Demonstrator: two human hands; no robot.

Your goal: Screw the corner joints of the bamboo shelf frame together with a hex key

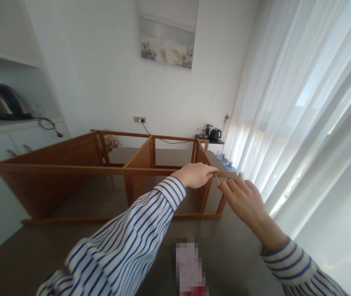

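Nearest us, our right hand (245, 197) pinches a thin metal tool (217, 179), its tip angled toward the top rail's end. Just beyond, our left hand (195, 174) closes over that rail of the wooden frame (70, 169), seemingly to steady it. The frame lies on the dark tabletop (107, 197). Farther off, a kettle (215, 134) sits by the wall.

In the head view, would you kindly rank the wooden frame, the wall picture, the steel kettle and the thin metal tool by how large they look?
1. Wooden frame, by far the largest.
2. Wall picture, partly cut off at the top.
3. Steel kettle.
4. Thin metal tool, a sliver between the left hand and right hand.
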